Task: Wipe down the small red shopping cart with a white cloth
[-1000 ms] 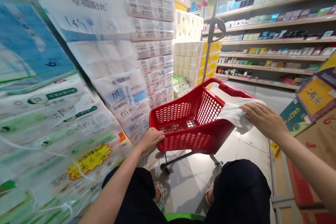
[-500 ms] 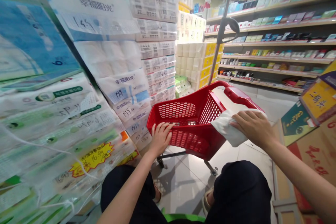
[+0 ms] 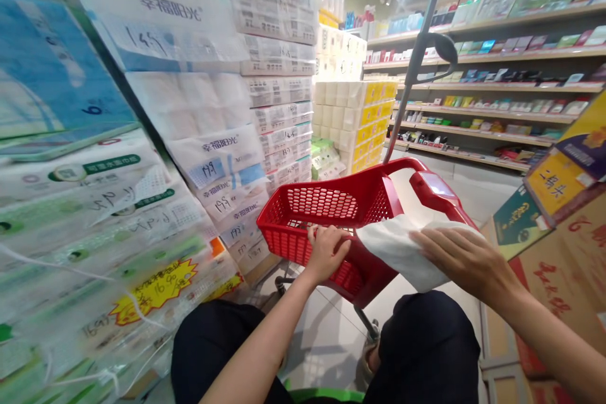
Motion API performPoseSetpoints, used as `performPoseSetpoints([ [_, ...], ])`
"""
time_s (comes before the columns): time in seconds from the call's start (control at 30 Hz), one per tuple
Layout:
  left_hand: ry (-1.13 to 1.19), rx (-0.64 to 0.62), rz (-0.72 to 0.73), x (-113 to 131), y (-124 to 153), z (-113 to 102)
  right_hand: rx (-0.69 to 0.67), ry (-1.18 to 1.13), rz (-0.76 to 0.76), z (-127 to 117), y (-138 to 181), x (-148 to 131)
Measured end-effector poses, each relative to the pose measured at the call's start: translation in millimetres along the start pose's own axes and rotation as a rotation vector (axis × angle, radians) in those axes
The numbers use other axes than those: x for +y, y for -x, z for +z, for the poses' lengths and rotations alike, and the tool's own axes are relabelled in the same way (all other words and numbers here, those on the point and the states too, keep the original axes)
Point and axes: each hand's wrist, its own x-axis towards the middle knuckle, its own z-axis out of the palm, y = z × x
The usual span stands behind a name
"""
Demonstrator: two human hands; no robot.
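A red plastic shopping cart [image 3: 279, 246] with mesh sides stands right in front of my knees. My left hand [image 3: 328, 254] is closed over its near rim, fingertips hooked to the inside. My right hand [image 3: 466, 259] presses a white cloth [image 3: 402, 252] at the handle end of the cart, its fingers held together over the fabric. The cloth spreads across the near rim corner and hangs down outside. Beyond my right hand the red handle [image 3: 438, 186] curves up. A grey metal pole [image 3: 421, 50] with a dark loop rises behind the cart.
Stacked tissue packs [image 3: 199, 95] with handwritten prices form a wall on the left, near my left arm. Cardboard boxes [image 3: 558, 278] stand close on the right. Stocked shelves [image 3: 497, 88] line the back. My knees flank the tiled floor [image 3: 326, 341].
My left hand has slid right along the near rim and its fingers have curled over it. The cloth under my right hand has moved lower and spread wider. The cart has shifted slightly.
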Motion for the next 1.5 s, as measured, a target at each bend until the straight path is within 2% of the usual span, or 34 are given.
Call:
performPoseSetpoints([
  [0.07, 0.023, -0.001, -0.001, -3.5, -1.2, -1.2, 0.054, -0.096, -0.005, -0.1, 16.5, 17.9],
  [0.17, 0.052, 0.004, -0.004, -7.0, -3.8, -2.8, 0.110, -0.281, 0.097, 0.9, 34.1, 32.5],
  [0.27, 0.067, -0.005, -0.010, -9.7, -8.7, -2.1, 0.142, -0.389, 0.238, 2.7, 37.0, 23.5],
  [0.37, 0.060, -0.026, -0.012, -12.7, -16.4, 0.4, 0.215, -0.308, 0.280, 4.1, 30.3, 5.0],
  [0.6, 0.067, -0.076, 0.009, -28.6, -40.5, 9.0, 0.170, -0.168, 0.271, -8.5, 9.3, -17.9],
  [0.77, 0.090, -0.100, 0.031, -47.3, -53.6, 5.7, 0.175, -0.295, 0.217, -18.5, -4.6, -34.5],
  [0.93, 0.144, -0.170, 0.037, -62.4, -59.5, -5.7, 0.258, -0.511, 0.052, -7.3, 4.6, -24.2],
  [1.1, 0.147, -0.188, 0.018, -70.9, -60.1, -15.4, 0.304, -0.518, 0.088, 4.4, 13.8, -11.1],
  [1.2, 0.104, -0.084, -0.022, -52.6, -52.0, -23.0, 0.278, -0.535, 0.081, -0.7, 5.9, -18.8],
  [1.3, 0.108, 0.153, -0.073, -7.8, -30.0, -32.6, 0.220, -0.541, 0.084, -11.3, -9.8, -36.1],
  [1.33, 0.146, 0.185, -0.050, 10.0, -20.0, -35.8, 0.198, -0.537, 0.088, -14.8, -15.6, -42.4],
  [1.43, 0.331, 0.124, 0.124, 56.2, 9.7, -44.3, 0.157, -0.521, 0.074, -21.8, -29.8, -56.3],
  [1.5, 0.440, 0.084, 0.161, 72.4, 23.3, -48.8, 0.146, -0.516, 0.042, -23.3, -34.3, -58.7],
])
